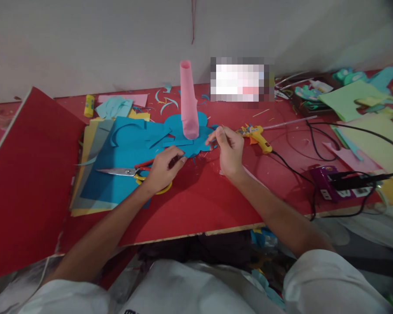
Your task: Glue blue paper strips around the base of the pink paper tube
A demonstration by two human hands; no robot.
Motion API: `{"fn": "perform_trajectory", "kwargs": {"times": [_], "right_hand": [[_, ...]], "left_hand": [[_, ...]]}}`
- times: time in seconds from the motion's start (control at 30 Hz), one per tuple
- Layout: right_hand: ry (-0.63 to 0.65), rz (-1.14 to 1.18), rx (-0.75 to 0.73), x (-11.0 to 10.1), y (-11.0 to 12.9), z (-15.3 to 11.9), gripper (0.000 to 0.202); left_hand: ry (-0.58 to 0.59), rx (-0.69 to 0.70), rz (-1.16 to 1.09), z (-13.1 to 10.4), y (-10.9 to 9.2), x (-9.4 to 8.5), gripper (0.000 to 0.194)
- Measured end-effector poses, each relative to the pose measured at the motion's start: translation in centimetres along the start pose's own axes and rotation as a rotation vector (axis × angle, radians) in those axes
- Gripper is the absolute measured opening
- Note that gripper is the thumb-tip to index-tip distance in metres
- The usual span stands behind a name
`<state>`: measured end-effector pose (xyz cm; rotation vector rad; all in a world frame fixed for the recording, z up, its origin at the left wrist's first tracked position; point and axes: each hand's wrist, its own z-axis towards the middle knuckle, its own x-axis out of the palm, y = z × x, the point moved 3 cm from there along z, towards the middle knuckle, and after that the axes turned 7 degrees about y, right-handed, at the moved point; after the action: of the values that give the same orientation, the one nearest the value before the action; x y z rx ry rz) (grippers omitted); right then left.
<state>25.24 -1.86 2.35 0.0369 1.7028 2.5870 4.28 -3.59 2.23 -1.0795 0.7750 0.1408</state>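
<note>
My left hand [165, 169] is closed over the table, thumb near curled fingers; what they hold, if anything, is hidden. Beneath it lie scissors [126, 172] with red and yellow handles, on a blue paper sheet [127, 139]. My right hand [229, 150] is raised in a pinch beside a blue cloud-like paper cutout [201, 120]; anything between its fingertips is too small to make out. A rolled pink paper tube [189, 102] stands upright on the blue cutout. To the right of that hand lies a yellow hot glue gun [259, 137] with a clear glue stick [291, 122].
A red board [29, 183] stands slanted at the left. A glue stick tube [89, 106] and paper scraps [114, 107] are at the back. On the right are a purple box [327, 185], black cables [291, 168], colored paper [373, 135] and a dark tray [309, 98].
</note>
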Motion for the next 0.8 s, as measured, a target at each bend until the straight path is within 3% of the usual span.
{"fn": "perform_trajectory", "kwargs": {"times": [0.27,0.67,0.8], "right_hand": [[0.001,0.000,-0.018,0.1,-0.2,-0.2,0.032],[-0.068,0.027,-0.009,0.2,-0.6,-0.1,0.043],[-0.032,-0.037,-0.047,0.3,-0.2,-0.1,0.036]], "left_hand": [[-0.031,0.008,0.006,0.0,0.1,-0.1,0.018],[-0.024,-0.017,0.000,0.0,0.0,-0.1,0.021],[-0.022,-0.007,0.008,0.0,0.0,-0.1,0.021]]}}
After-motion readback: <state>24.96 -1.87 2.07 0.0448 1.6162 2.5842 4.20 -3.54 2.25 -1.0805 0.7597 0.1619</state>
